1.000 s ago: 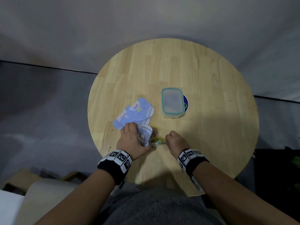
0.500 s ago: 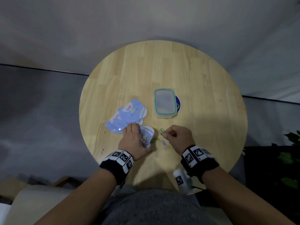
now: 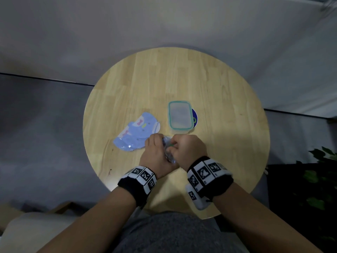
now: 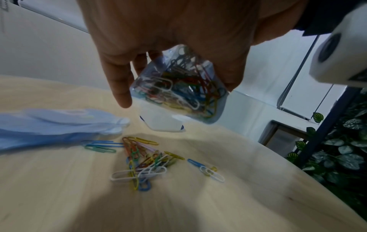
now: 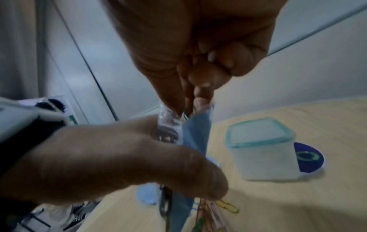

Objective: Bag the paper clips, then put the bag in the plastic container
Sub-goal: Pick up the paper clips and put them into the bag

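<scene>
My left hand (image 3: 155,152) grips a small clear bag (image 4: 178,87) above the table; it holds several coloured paper clips. My right hand (image 3: 184,148) is at the bag's mouth (image 5: 186,119), pinching a green paper clip (image 5: 186,112) between thumb and fingertips and pushing it in. A loose pile of coloured paper clips (image 4: 147,163) lies on the wood beneath the bag. The plastic container (image 3: 180,116) with a teal-rimmed lid stands closed just beyond my hands, also seen as container (image 5: 262,149) in the right wrist view.
A stack of blue printed bags (image 3: 135,135) lies left of my hands. A blue round sticker (image 3: 194,119) peeks from under the container. The round wooden table (image 3: 228,125) has bare wood at the back and right. Leafy plants (image 3: 321,161) stand off the right edge.
My right hand picked a green clip off the table, lifted it and moved left to the bag's mouth. My left hand kept holding the bag.
</scene>
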